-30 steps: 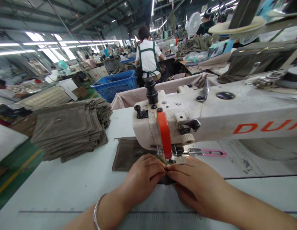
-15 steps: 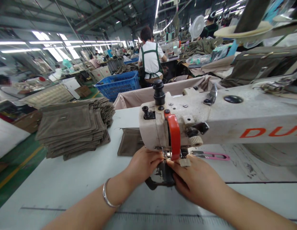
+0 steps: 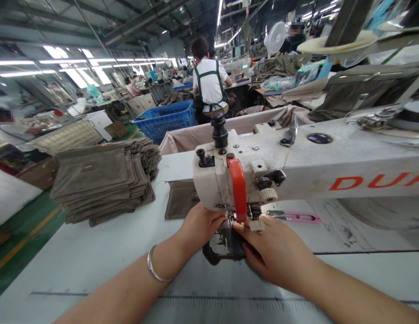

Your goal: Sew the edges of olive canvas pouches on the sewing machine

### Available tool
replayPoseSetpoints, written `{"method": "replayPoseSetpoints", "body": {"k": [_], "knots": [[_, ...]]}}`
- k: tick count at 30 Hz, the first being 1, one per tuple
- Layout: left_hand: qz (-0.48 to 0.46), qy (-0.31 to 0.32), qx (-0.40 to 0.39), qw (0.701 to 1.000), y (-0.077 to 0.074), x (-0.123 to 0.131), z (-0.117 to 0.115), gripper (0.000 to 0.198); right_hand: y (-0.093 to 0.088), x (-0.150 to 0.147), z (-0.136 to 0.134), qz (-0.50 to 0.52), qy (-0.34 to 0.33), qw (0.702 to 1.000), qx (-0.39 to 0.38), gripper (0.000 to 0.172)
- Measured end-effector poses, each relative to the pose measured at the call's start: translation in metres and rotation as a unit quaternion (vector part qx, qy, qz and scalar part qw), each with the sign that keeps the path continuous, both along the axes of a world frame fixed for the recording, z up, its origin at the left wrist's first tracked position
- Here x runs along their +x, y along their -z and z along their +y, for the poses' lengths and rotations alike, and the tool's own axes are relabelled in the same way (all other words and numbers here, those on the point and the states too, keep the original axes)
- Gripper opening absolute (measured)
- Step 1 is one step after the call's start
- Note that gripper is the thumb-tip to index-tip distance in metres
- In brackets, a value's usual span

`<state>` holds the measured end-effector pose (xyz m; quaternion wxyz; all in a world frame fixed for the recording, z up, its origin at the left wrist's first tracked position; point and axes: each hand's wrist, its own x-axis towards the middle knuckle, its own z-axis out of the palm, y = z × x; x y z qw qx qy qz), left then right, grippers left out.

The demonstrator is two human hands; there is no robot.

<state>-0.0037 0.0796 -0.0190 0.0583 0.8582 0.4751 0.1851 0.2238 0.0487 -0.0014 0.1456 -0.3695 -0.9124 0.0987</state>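
A white sewing machine (image 3: 297, 166) with an orange guard (image 3: 238, 189) stands on the pale table (image 3: 94, 261). My left hand (image 3: 199, 227) reaches under the machine head, its fingers curled by the needle area. My right hand (image 3: 277, 252) is beside it, fingers pinched at a small dark piece (image 3: 226, 245) under the presser foot. A brown fabric panel (image 3: 178, 200) lies behind the needle, partly hidden by the machine head. What exactly the fingertips hold is hidden.
A stack of brown fabric panels (image 3: 104, 184) sits at the table's left. Pink thread snips (image 3: 297, 218) lie right of the needle. A blue crate (image 3: 165, 119) and a person in a green apron (image 3: 209, 83) are behind. The green floor drops off left.
Both hands moved up under the machine head; the dark piece by the presser foot, hidden under my hands a second ago, now shows. The view shifted slightly.
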Motion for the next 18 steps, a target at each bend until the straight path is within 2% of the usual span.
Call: {"method": "replayPoseSetpoints", "body": {"k": [7, 14, 18], "knots": [[0.026, 0.004, -0.009, 1.000, -0.022, 0.005, -0.009, 0.017, -0.002, -0.002, 0.000, -0.002, -0.002, 1.000, 0.001, 0.038], [0.027, 0.020, -0.030, 0.999, -0.031, 0.008, -0.017, 0.021, -0.003, 0.002, -0.003, 0.012, -0.007, 1.000, -0.005, 0.038], [0.034, 0.008, -0.066, 0.997, -0.048, 0.017, -0.022, 0.020, -0.003, 0.005, -0.002, 0.026, -0.015, 0.999, -0.013, 0.039]]}}
